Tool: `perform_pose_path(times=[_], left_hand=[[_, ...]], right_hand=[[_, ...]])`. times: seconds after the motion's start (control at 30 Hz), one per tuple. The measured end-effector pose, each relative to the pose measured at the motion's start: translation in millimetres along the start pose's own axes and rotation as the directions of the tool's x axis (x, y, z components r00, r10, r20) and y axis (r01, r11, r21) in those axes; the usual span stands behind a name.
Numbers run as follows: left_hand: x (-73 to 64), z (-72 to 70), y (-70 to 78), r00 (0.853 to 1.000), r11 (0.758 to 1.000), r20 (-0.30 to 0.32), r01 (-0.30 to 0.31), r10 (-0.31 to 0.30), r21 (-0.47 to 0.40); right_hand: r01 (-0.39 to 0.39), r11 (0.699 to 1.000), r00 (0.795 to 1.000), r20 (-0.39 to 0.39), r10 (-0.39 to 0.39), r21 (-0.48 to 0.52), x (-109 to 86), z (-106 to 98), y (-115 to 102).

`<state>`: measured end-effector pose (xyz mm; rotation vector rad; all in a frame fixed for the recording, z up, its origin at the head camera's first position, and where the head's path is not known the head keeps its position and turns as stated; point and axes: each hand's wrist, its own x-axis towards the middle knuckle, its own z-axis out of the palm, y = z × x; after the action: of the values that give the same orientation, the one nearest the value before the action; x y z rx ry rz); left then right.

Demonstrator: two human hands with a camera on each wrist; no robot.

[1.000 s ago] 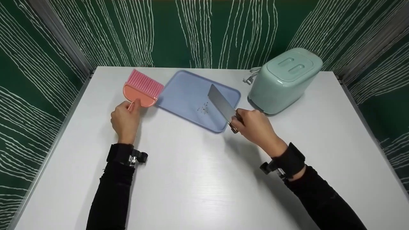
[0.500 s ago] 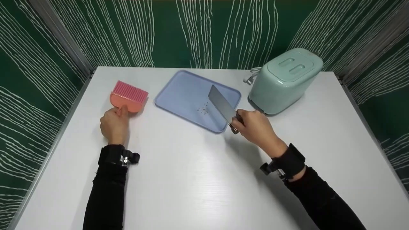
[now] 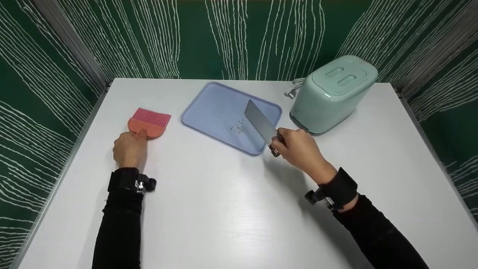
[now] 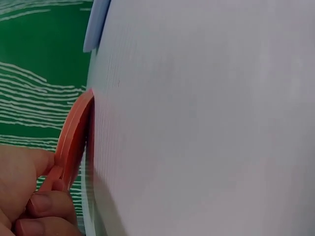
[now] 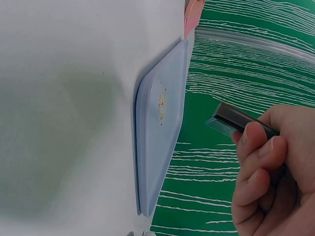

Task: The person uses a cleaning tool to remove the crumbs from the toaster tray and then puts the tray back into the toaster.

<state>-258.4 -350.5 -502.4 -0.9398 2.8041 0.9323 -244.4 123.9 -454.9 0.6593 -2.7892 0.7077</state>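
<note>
At the left of the table, my left hand (image 3: pixel 130 150) grips the short handle of a small orange brush (image 3: pixel 146 127) with pink bristles. The brush lies low at the table, bristles pointing away from me. In the left wrist view, thumb and curled fingers pinch its orange handle (image 4: pixel 74 132). My right hand (image 3: pixel 301 147) grips a cleaver (image 3: pixel 260 121) by its dark handle, the broad blade tilted over the right part of a blue tray (image 3: pixel 209 108). Brown crumbs (image 3: pixel 237 127) lie scattered on the tray, left of the blade. Fingers wrap the cleaver's handle (image 5: pixel 241 119) in the right wrist view.
A mint-green toaster (image 3: pixel 332 97) stands at the back right, close beyond the right hand. Its white cord and plug (image 3: pixel 293 90) lie between toaster and tray. Green walls with white streaks enclose the white table (image 3: pixel 209 209) at the back and sides.
My left hand has drawn the brush leftward and toward me, away from the tray's left corner, and lowered it. The right hand and cleaver have stayed almost still.
</note>
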Motion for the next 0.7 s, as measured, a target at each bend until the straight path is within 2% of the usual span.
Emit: perform_pose_path(times=[0.2, 0.43, 0.7], left_hand=[[-0.7, -3.1, -2.6, 0.998, 0.995, 0.041, -0.048, 0.045, 0.090], [-3.2, -3.6, -3.4, 0.996, 0.986, -0.007, -0.092, 0.094, 0.142], [0.0, -4.4, -5.6, 0.993, 0.978, -0.029, -0.103, 0.110, 0.181]], right_hand=[[0.000, 1.000, 1.000, 0.005, 0.000, 0.007, 0.6, 0.1, 0.2], [-0.002, 1.000, 1.000, 0.017, 0.002, 0.009, -0.2, 0.4, 1.0], [-0.006, 1.000, 1.000, 0.025, 0.005, 0.018, -0.2, 1.6, 2.3]])
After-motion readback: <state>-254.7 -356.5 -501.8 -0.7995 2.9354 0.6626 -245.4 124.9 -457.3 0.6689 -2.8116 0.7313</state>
